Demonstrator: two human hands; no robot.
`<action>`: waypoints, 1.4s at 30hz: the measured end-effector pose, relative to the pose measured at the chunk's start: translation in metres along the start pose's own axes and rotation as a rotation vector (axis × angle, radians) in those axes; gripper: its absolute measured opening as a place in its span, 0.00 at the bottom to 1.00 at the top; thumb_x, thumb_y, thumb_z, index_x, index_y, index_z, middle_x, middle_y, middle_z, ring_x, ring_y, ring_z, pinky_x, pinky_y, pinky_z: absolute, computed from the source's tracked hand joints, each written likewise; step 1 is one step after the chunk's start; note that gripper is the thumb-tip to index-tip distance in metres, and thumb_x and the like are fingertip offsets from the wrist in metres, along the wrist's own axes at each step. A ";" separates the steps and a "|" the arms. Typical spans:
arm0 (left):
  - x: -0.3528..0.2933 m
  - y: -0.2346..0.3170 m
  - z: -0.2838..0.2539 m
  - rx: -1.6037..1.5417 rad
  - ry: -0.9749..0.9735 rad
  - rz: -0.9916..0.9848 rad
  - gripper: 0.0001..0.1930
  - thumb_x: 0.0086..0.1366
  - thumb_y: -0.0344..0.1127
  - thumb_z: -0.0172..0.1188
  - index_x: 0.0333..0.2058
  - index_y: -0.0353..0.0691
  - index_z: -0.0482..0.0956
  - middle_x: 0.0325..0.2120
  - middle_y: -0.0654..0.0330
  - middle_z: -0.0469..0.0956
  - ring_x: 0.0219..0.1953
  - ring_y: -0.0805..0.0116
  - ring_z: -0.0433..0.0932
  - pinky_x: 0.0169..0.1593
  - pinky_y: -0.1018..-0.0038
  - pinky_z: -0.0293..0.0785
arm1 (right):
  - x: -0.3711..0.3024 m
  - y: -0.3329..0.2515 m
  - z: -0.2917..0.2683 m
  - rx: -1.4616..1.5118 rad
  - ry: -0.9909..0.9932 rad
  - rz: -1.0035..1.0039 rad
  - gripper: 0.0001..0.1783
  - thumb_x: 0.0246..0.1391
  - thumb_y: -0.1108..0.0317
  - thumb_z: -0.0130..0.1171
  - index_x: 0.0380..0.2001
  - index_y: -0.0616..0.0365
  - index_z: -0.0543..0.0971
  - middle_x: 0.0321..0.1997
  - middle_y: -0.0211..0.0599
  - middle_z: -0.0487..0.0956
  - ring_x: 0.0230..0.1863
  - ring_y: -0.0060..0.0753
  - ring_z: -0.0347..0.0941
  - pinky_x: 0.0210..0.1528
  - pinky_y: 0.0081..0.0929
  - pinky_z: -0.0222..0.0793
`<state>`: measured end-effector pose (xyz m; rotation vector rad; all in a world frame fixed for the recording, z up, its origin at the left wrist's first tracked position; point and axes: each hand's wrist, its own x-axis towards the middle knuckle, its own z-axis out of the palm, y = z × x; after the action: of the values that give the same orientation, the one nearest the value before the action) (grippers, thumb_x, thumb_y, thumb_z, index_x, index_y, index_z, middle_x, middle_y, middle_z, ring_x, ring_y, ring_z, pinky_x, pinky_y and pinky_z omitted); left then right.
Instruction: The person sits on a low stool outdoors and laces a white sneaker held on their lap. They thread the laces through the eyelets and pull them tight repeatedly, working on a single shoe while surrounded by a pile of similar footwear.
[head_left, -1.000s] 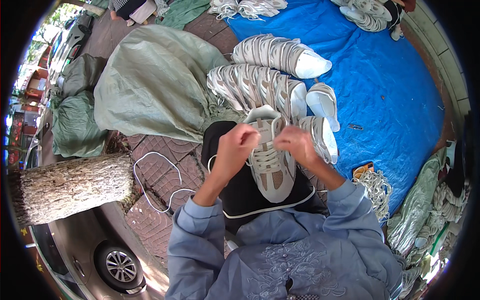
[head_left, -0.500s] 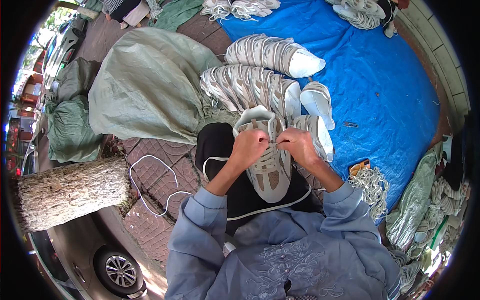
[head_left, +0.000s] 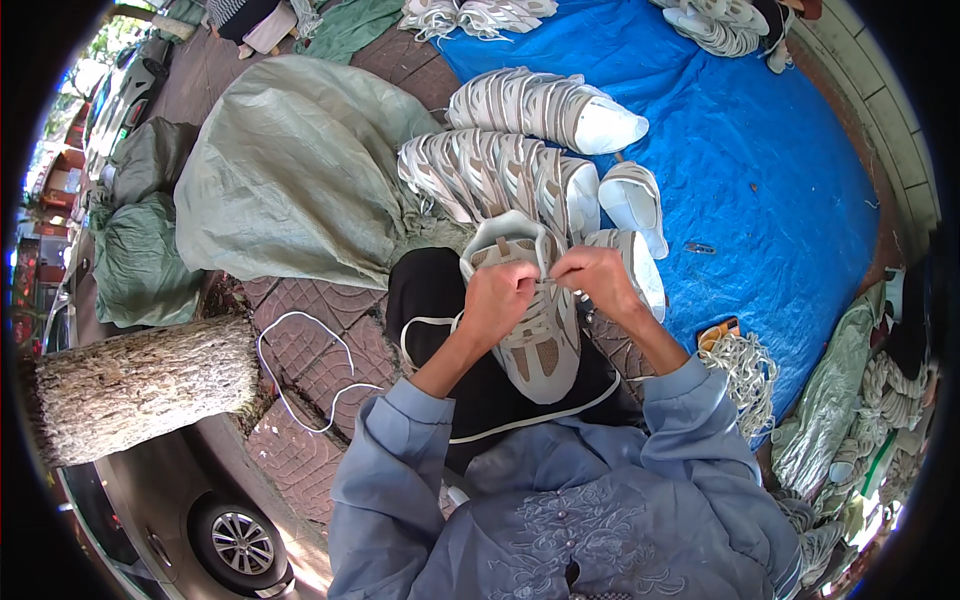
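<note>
A white, grey and tan sneaker point(head_left: 545, 370) rests on my black-clad lap, its toe toward me. My left hand point(head_left: 500, 300) lies across its tongue, fingers closed in a pinch on the shoelace at the lacing. From the right, my right hand point(head_left: 598, 284) pinches the lace beside the upper eyelets, its fingertips close to the left ones. The fingers hide the exact eyelet. Part of the white shoelace point(head_left: 425, 321) loops out left of my left wrist, and a length crosses my lap below the toe.
Rows of similar sneakers point(head_left: 485, 172) stand beyond my knees beside a blue tarp point(head_left: 760, 200). A bundle of white laces point(head_left: 742, 375) lies right. At left are a large pale sack point(head_left: 300, 170), a tree trunk point(head_left: 150, 385), a loose lace point(head_left: 283, 400) on paving, and a parked car point(head_left: 180, 500).
My right fingertips have shifted slightly up and left along the lacing, and the right hand has turned a little. The left hand stays nearly in place; the shoe barely moves.
</note>
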<state>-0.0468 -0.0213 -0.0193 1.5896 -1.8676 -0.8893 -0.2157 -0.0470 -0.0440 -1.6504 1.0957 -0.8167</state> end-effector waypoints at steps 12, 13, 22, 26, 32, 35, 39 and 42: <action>-0.002 -0.006 -0.041 0.714 0.019 0.510 0.04 0.48 0.28 0.52 0.26 0.37 0.69 0.17 0.57 0.69 0.19 0.61 0.73 0.23 0.67 0.69 | -0.002 0.000 0.001 -0.026 -0.046 -0.160 0.13 0.30 0.77 0.60 0.26 0.58 0.75 0.26 0.34 0.72 0.30 0.34 0.70 0.32 0.25 0.67; 0.000 -0.009 -0.066 0.784 0.117 0.557 0.05 0.48 0.28 0.52 0.27 0.38 0.68 0.17 0.59 0.67 0.18 0.63 0.72 0.21 0.69 0.69 | 0.001 -0.004 -0.002 -0.031 -0.114 -0.226 0.14 0.29 0.77 0.60 0.27 0.57 0.75 0.27 0.34 0.72 0.31 0.33 0.70 0.33 0.25 0.67; -0.049 0.009 -0.081 -1.107 0.041 -0.408 0.04 0.56 0.28 0.53 0.30 0.35 0.75 0.16 0.64 0.71 0.12 0.79 0.67 0.17 0.85 0.64 | 0.000 -0.064 0.057 -0.364 -0.211 -0.543 0.07 0.36 0.66 0.59 0.22 0.54 0.76 0.27 0.31 0.72 0.35 0.30 0.70 0.33 0.24 0.67; -0.045 -0.002 -0.087 -1.296 0.090 -0.321 0.06 0.56 0.29 0.53 0.32 0.35 0.74 0.28 0.55 0.76 0.22 0.75 0.73 0.27 0.83 0.71 | 0.021 -0.040 0.035 0.507 -0.366 0.260 0.06 0.44 0.67 0.54 0.22 0.56 0.77 0.15 0.27 0.68 0.17 0.18 0.68 0.16 0.14 0.60; -0.059 -0.095 -0.168 -2.306 0.612 0.406 0.11 0.57 0.19 0.45 0.39 0.22 0.65 0.38 0.40 0.69 0.45 0.55 0.70 0.49 0.72 0.73 | 0.097 0.019 -0.134 1.227 0.136 0.066 0.09 0.54 0.67 0.48 0.33 0.62 0.70 0.22 0.29 0.67 0.19 0.17 0.59 0.18 0.13 0.53; -0.082 -0.164 -0.234 -1.948 1.238 0.190 0.09 0.59 0.21 0.43 0.38 0.20 0.64 0.37 0.40 0.69 0.43 0.53 0.71 0.47 0.68 0.74 | 0.091 0.054 -0.199 1.228 0.167 0.070 0.11 0.56 0.67 0.46 0.38 0.63 0.68 0.24 0.31 0.67 0.21 0.19 0.58 0.19 0.15 0.54; -0.098 -0.212 -0.251 -1.314 1.437 -0.259 0.11 0.59 0.24 0.47 0.38 0.20 0.65 0.38 0.43 0.70 0.41 0.56 0.73 0.46 0.67 0.75 | 0.062 0.090 -0.262 1.216 0.319 0.005 0.11 0.57 0.67 0.45 0.38 0.64 0.69 0.25 0.32 0.67 0.22 0.20 0.58 0.19 0.16 0.54; -0.095 -0.208 -0.224 -0.815 1.189 -0.196 0.08 0.60 0.26 0.50 0.36 0.26 0.69 0.35 0.48 0.73 0.36 0.60 0.75 0.41 0.74 0.76 | 0.050 0.100 -0.288 1.140 0.410 -0.021 0.12 0.57 0.66 0.45 0.37 0.65 0.70 0.24 0.33 0.67 0.22 0.21 0.59 0.19 0.16 0.54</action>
<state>0.2699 0.0211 -0.0316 1.2659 -0.4297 -0.4502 -0.4800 -0.2068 -0.0465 -0.5395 0.6216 -1.4681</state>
